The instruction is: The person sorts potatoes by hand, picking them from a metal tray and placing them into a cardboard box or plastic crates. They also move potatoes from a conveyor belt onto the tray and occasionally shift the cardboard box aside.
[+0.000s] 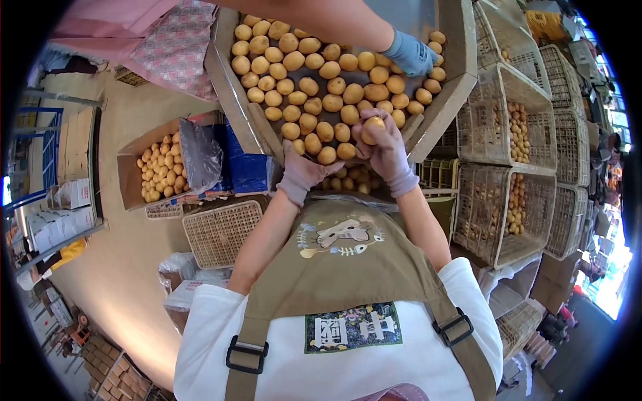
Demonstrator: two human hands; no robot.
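Right hand (388,155), grey-gloved, is closed around one yellow fruit (373,125), lifted just above the near right end of the sorting tray (227,73). Left hand (302,172) rests at the tray's near lip, touching loose fruit; its grip cannot be told. A co-worker's blue-gloved hand (409,53) works the far right. Judged progress: the tray is heavily loaded, while the cardboard box (127,174) at left and the wire baskets (481,120) at right are part-filled, so much remains.
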